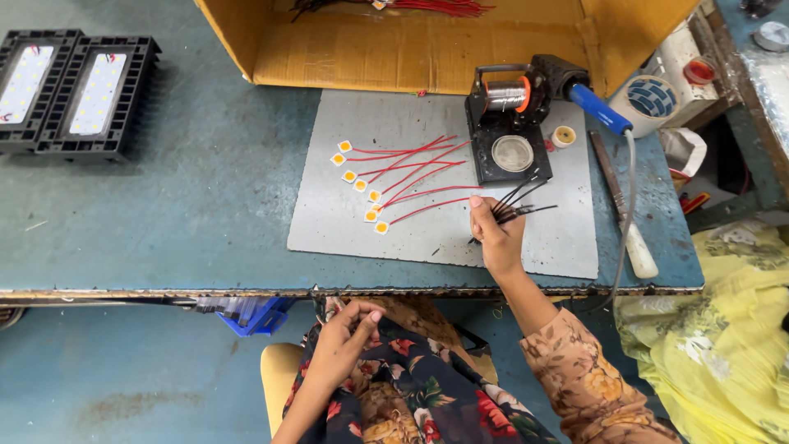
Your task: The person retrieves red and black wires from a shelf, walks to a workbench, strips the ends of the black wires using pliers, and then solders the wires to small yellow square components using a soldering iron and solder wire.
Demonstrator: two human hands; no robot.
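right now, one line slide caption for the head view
Right hand grips thin black wires beside red-wired square yellow LED chips on a grey mat.

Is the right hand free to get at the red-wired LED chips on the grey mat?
Probably not freely: the right hand already grips black wires, though the LED chips lie unobstructed nearby.

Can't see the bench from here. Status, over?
Right hand grips black wires over grey mat. Left hand low at lap, empty. Red-wired chips lie alongside.
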